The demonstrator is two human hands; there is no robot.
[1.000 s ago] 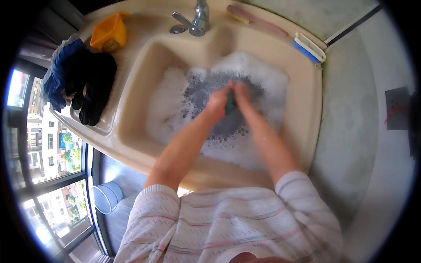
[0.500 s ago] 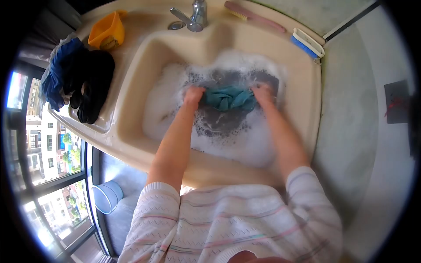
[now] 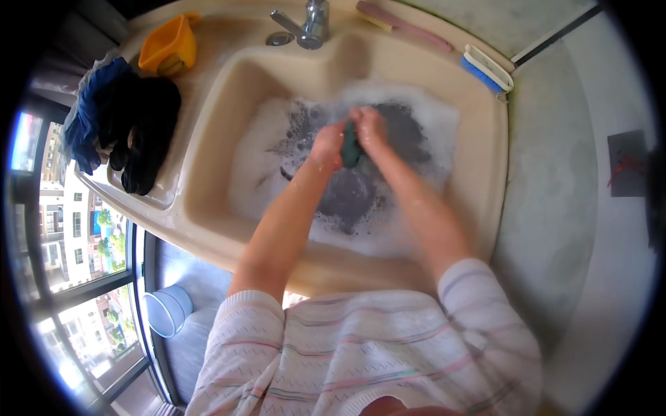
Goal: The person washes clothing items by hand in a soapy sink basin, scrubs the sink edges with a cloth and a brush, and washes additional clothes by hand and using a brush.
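Note:
My left hand (image 3: 329, 147) and my right hand (image 3: 370, 130) are close together over the soapy water (image 3: 347, 197) in the beige sink (image 3: 208, 177). Between them is a bunched teal cloth (image 3: 352, 147), gripped by both. Most of it is hidden in my fingers; a dark green fold shows below and between the hands. White foam (image 3: 267, 149) surrounds a patch of grey water. A small dark piece sticks up in the foam left of my left hand; I cannot make out what it is.
Dark and blue clothes (image 3: 142, 132) lie on the left ledge, below an orange scoop (image 3: 170, 45). A faucet (image 3: 310, 28) stands at the back. A pink-handled brush (image 3: 409, 26) and a blue-bristled brush (image 3: 487, 69) rest on the rim. A bucket (image 3: 168, 312) is on the floor.
My hands have come together from either side, drawing the spread teal cloth into a tight bunch between them. It sits higher and is more hidden. The foam has shifted.

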